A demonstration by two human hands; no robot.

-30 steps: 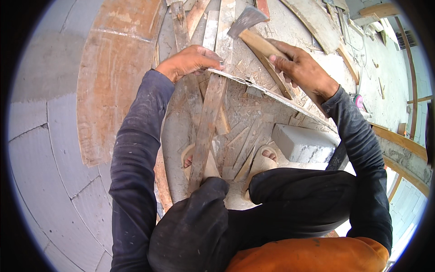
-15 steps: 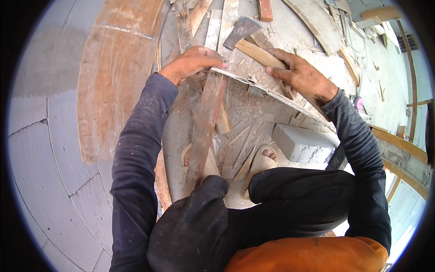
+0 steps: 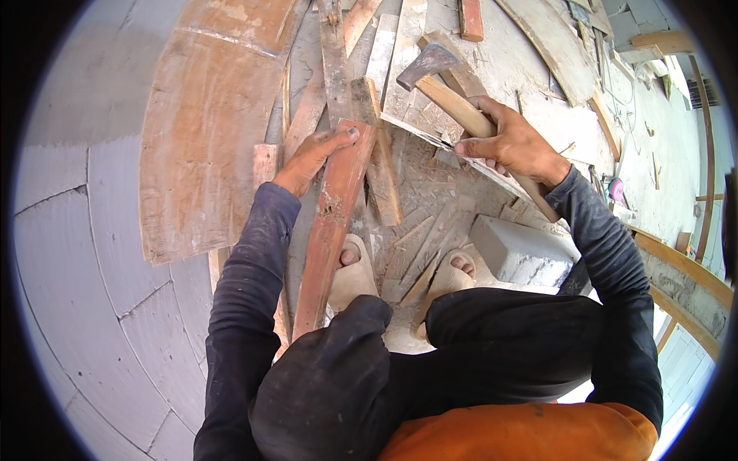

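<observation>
A reddish wooden plank (image 3: 329, 219) stands tilted before me, its top end at my left hand (image 3: 315, 160). That hand is closed on it, thumb across the upper face. My right hand (image 3: 519, 144) is wrapped round the wooden handle of a hatchet (image 3: 455, 101), whose dark steel head points up and to the left. A thin, pale-edged board (image 3: 415, 132) runs below the handle. My right fingertips overlap it; whether they grip it too, I cannot tell.
Scrap planks and splinters cover the floor ahead. A pale block (image 3: 521, 250) lies right of my sandalled feet. A large plywood sheet (image 3: 219, 146) is at the left against the grey block wall (image 3: 92, 269). A pink round object (image 3: 616, 190) lies at the right.
My left hand has left the end of the thin board and taken hold of the reddish plank. The plank's broad face now shows more. The hatchet stays in my right hand.
</observation>
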